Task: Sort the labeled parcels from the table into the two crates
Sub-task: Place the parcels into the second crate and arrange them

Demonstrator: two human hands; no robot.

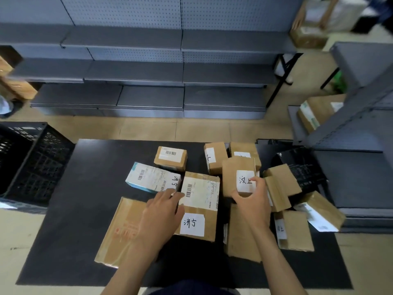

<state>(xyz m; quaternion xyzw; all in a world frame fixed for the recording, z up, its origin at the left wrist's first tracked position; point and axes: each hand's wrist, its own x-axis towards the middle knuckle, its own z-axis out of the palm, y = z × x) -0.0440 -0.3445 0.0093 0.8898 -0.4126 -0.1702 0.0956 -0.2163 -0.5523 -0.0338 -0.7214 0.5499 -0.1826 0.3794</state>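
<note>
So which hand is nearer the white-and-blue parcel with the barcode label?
Left. The left hand lies just below the white-and-blue parcel, fingertips almost at its near edge. The right hand is farther right, gripping a brown handwritten-label box.

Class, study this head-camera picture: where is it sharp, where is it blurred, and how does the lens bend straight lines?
Head view: sharp in the middle, where the handwritten label on the box held by the right hand reads clearly; the left hand is sharp too; blurred toward the corners, as at the crate and the upper right; the wide lens bows the shelves; lighting is even, with soft shadows.
</note>
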